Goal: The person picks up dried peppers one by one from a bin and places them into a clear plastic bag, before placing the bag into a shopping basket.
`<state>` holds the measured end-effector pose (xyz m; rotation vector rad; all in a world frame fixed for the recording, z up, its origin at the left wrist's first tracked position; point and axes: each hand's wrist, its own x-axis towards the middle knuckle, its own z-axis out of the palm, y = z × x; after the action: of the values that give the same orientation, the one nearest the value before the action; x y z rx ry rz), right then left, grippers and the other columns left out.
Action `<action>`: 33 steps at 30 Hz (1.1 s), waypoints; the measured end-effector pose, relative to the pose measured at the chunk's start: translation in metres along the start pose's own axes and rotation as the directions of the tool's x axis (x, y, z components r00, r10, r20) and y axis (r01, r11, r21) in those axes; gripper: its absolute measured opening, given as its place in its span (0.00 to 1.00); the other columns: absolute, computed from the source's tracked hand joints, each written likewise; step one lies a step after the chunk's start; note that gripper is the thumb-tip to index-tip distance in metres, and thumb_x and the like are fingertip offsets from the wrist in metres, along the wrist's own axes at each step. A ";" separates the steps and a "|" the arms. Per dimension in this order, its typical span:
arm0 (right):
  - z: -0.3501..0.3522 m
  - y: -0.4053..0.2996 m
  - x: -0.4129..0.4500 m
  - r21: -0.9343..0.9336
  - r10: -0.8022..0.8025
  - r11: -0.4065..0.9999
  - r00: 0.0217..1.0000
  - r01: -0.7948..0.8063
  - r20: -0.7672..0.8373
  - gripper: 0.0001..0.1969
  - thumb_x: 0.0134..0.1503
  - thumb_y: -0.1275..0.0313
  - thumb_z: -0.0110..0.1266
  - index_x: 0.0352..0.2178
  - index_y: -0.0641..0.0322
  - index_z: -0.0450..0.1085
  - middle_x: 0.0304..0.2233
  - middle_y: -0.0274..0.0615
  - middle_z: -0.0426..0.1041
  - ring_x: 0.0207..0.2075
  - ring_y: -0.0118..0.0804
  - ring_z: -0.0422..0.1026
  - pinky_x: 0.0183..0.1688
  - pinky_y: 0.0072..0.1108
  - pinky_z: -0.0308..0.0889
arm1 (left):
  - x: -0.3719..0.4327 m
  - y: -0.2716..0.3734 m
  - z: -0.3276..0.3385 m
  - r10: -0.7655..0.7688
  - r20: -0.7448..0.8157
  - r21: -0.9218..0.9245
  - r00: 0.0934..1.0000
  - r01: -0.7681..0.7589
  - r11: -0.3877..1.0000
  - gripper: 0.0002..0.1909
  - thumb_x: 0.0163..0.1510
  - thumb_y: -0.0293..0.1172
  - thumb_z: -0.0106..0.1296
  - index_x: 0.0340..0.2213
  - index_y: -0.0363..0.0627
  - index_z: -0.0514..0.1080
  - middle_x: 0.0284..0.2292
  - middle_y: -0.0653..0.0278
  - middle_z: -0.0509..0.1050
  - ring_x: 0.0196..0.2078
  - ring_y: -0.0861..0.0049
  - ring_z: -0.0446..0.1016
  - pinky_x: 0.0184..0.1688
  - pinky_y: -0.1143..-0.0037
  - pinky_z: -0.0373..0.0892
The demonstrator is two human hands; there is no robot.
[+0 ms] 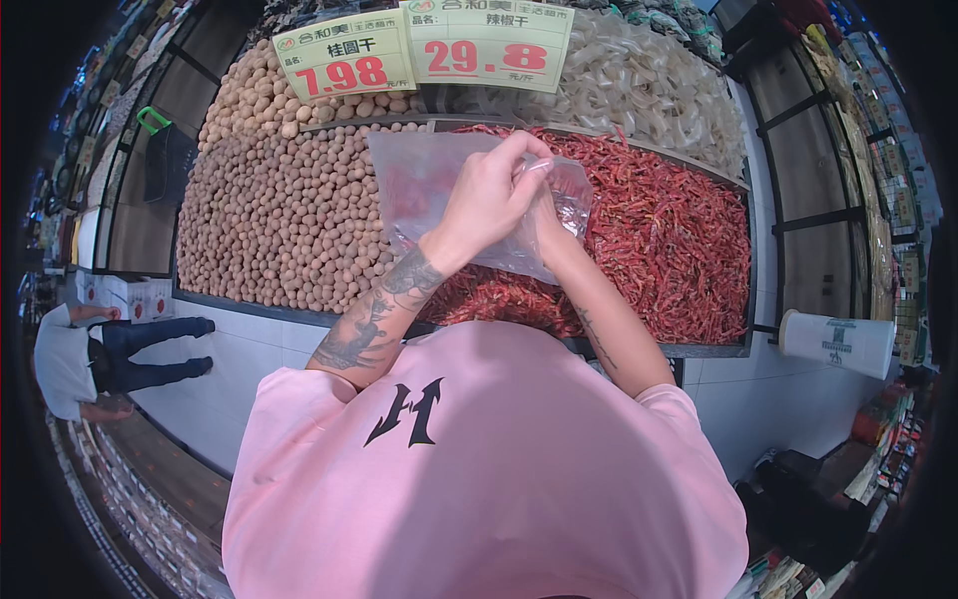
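A clear plastic bag (416, 174) spans both hands above the dried goods. My left hand (488, 191) pinches its upper right part between thumb and fingers. Behind it and partly hidden by it, my right hand (548, 213) is at or inside the bag, with plastic over its fingers; its grip is not clear. Dried red chillies (666, 239) fill the bin under and to the right of the hands, and some red shows through the plastic. Round brown dried longans (284, 217) are heaped in the bin to the left.
Wooden dividers (651, 150) part the bins. Behind them lie paler round dried fruit (251, 93) and translucent dried strips (644, 75). Two price signs (490, 45) stand at the back. A dark scoop or basket with a green handle (153, 120) is at left, a person (67, 359) farther left, a white bin (834, 343) at right.
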<state>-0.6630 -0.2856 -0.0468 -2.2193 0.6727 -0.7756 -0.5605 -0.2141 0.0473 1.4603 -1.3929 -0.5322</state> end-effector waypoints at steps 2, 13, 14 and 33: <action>0.004 0.007 0.007 -0.025 0.010 1.000 0.994 -0.007 0.109 0.12 0.52 0.69 0.54 0.39 0.59 0.73 0.33 0.53 0.77 0.36 0.55 0.76 0.40 0.40 0.70 | -0.005 -0.004 0.004 0.079 -0.023 0.006 0.997 -0.079 0.997 0.07 0.59 0.28 0.52 0.37 0.38 0.72 0.18 0.61 0.74 0.19 0.82 0.69 0.24 0.78 0.64; -0.093 0.011 -0.083 -0.353 -0.022 0.935 0.992 -0.023 -0.124 0.24 0.49 0.65 0.63 0.46 0.62 0.71 0.48 0.48 0.70 0.52 0.50 0.67 0.56 0.40 0.59 | -0.006 -0.025 -0.022 -0.121 -0.121 -0.025 0.985 0.119 0.993 0.09 0.58 0.33 0.52 0.36 0.39 0.73 0.14 0.62 0.67 0.15 0.81 0.64 0.20 0.75 0.60; -0.097 0.021 -0.099 -0.466 0.016 0.883 0.995 -0.062 -0.102 0.29 0.48 0.61 0.63 0.51 0.60 0.68 0.52 0.48 0.67 0.55 0.51 0.64 0.59 0.42 0.55 | -0.005 -0.027 -0.020 -0.119 -0.130 -0.028 0.984 0.116 0.993 0.09 0.58 0.33 0.52 0.36 0.39 0.73 0.14 0.62 0.67 0.15 0.81 0.64 0.20 0.75 0.59; -0.087 0.108 -0.097 -0.570 0.125 0.781 0.958 -0.256 -0.259 0.10 0.56 0.69 0.55 0.37 0.65 0.71 0.32 0.48 0.75 0.36 0.50 0.74 0.39 0.37 0.68 | 0.002 -0.028 -0.019 -0.119 -0.043 -0.028 0.992 0.118 0.993 0.08 0.60 0.31 0.52 0.36 0.38 0.72 0.17 0.74 0.68 0.20 0.92 0.60 0.22 0.82 0.58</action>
<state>-0.8147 -0.3288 -0.1075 -2.5824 1.3927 -0.7665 -0.5303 -0.2138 0.0314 1.5323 -1.2658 -0.5870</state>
